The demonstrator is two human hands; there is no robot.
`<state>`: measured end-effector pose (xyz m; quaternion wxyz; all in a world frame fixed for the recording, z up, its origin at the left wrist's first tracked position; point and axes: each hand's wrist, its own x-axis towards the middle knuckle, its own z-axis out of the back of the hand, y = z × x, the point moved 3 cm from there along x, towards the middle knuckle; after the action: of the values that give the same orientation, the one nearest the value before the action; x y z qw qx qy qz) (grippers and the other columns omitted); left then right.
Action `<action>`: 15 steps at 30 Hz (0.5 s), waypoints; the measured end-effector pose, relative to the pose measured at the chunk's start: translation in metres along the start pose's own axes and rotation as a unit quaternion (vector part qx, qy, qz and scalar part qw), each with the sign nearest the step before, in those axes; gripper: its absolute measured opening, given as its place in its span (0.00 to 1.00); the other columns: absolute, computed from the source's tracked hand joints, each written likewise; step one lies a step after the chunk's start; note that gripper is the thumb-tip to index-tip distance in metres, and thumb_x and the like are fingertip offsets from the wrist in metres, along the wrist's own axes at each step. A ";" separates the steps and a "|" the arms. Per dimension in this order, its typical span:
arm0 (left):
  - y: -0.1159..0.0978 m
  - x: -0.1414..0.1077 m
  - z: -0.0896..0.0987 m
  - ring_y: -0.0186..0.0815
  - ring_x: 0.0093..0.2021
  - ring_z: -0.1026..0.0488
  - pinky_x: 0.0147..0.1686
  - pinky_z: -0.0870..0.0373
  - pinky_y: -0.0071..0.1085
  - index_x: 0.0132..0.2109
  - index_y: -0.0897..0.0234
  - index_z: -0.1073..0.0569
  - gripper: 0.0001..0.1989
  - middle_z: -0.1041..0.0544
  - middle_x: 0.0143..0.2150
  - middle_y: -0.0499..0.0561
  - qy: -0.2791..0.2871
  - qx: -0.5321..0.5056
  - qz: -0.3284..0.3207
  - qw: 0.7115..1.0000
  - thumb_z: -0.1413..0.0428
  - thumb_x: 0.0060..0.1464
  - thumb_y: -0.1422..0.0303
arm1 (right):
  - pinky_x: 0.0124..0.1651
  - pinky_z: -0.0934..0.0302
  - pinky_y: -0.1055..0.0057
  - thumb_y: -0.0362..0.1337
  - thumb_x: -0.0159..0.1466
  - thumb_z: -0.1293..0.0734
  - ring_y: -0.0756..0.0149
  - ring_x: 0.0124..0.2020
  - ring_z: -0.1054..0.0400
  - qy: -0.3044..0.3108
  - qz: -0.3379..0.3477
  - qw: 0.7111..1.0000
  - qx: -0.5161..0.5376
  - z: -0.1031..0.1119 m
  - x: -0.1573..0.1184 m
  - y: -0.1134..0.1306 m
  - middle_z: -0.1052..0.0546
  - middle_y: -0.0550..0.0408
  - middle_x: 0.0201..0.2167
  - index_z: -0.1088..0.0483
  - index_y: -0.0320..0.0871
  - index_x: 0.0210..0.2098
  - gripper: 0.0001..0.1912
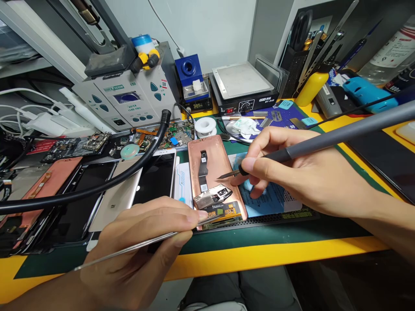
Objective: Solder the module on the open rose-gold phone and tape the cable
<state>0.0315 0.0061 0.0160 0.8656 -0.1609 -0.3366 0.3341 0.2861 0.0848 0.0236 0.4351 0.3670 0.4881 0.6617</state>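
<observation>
My left hand (149, 242) is closed on a pair of metal tweezers (136, 246), whose tips reach the lower end of a copper-coloured phone screen panel (215, 160). In my right hand (292, 177) is a grey-handled soldering iron (324, 137), its pointed tip just over the panel's middle. Along the panel runs a dark flex cable (203, 168). Below that cable lies a shiny foil-like piece (212, 196), and a yellow-and-black flex board (231, 210) sits at the near end. Whether either tool tip touches the panel I cannot tell.
A black hose (123, 183) from the hot-air station (129, 97) arches over several phones at left. Behind the panel stand a solder spool (205, 126), an iron stand (188, 69) and a hot plate (243, 82). Green mat (275, 233) covers the yellow bench (292, 255).
</observation>
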 end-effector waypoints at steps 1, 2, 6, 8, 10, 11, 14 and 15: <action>0.000 0.000 0.000 0.36 0.46 0.11 0.50 0.11 0.28 0.54 0.59 0.21 0.17 0.09 0.46 0.50 0.002 0.001 0.000 1.000 0.45 0.63 0.80 | 0.24 0.29 0.78 0.36 0.68 0.23 0.69 0.21 0.21 -0.002 0.002 1.000 -0.001 0.000 0.000 0.000 0.20 0.61 0.21 0.27 0.44 0.30 0.12; 0.001 -0.001 0.000 0.35 0.47 0.11 0.51 0.12 0.27 0.54 0.60 0.20 0.17 0.09 0.46 0.50 0.004 0.003 -0.001 1.000 0.45 0.64 0.80 | 0.24 0.29 0.78 0.36 0.68 0.23 0.70 0.21 0.21 -0.004 0.005 1.000 0.000 0.000 0.000 0.001 0.20 0.61 0.21 0.27 0.44 0.30 0.12; 0.002 -0.002 -0.002 0.33 0.48 0.11 0.53 0.13 0.26 0.55 0.60 0.21 0.17 0.09 0.47 0.50 0.001 0.010 -0.003 1.000 0.46 0.65 0.80 | 0.25 0.28 0.78 0.37 0.68 0.23 0.69 0.21 0.21 -0.003 0.012 1.000 0.002 0.000 0.000 0.000 0.20 0.61 0.20 0.27 0.44 0.30 0.12; 0.002 -0.003 -0.002 0.32 0.48 0.12 0.54 0.13 0.27 0.55 0.60 0.22 0.18 0.09 0.47 0.49 0.000 0.013 -0.003 1.000 0.46 0.65 0.80 | 0.24 0.28 0.78 0.38 0.68 0.23 0.68 0.21 0.20 -0.002 0.011 1.000 0.003 0.000 0.001 -0.001 0.20 0.61 0.20 0.27 0.44 0.31 0.12; 0.002 -0.003 -0.002 0.33 0.49 0.12 0.55 0.13 0.28 0.55 0.60 0.22 0.17 0.09 0.47 0.50 0.000 0.014 -0.004 1.000 0.46 0.65 0.80 | 0.24 0.28 0.78 0.38 0.68 0.23 0.68 0.21 0.20 -0.001 0.008 1.000 0.005 0.000 0.002 -0.002 0.19 0.61 0.20 0.26 0.44 0.31 0.11; 0.002 -0.003 -0.002 0.32 0.48 0.12 0.55 0.13 0.27 0.55 0.60 0.21 0.17 0.09 0.47 0.50 0.001 0.013 -0.005 1.000 0.46 0.65 0.80 | 0.24 0.28 0.79 0.37 0.68 0.23 0.69 0.21 0.20 -0.002 0.007 1.000 0.005 0.000 0.002 -0.002 0.19 0.62 0.20 0.26 0.44 0.31 0.11; 0.001 -0.003 -0.001 0.32 0.48 0.11 0.55 0.13 0.26 0.54 0.60 0.21 0.16 0.09 0.46 0.49 0.002 0.010 -0.006 1.000 0.46 0.66 0.80 | 0.25 0.27 0.79 0.36 0.68 0.24 0.70 0.21 0.20 -0.004 0.014 1.000 0.005 0.000 0.001 -0.001 0.20 0.62 0.20 0.27 0.45 0.30 0.12; 0.001 -0.002 -0.002 0.32 0.48 0.11 0.55 0.13 0.26 0.54 0.60 0.21 0.16 0.09 0.46 0.49 0.004 0.009 -0.005 1.000 0.46 0.66 0.79 | 0.25 0.28 0.79 0.36 0.68 0.23 0.70 0.21 0.21 -0.006 0.017 1.000 0.003 0.000 0.000 -0.001 0.20 0.62 0.20 0.27 0.45 0.30 0.12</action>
<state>0.0308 0.0054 0.0133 0.8700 -0.1526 -0.3309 0.3321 0.2865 0.0851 0.0227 0.4254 0.3802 0.4815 0.6654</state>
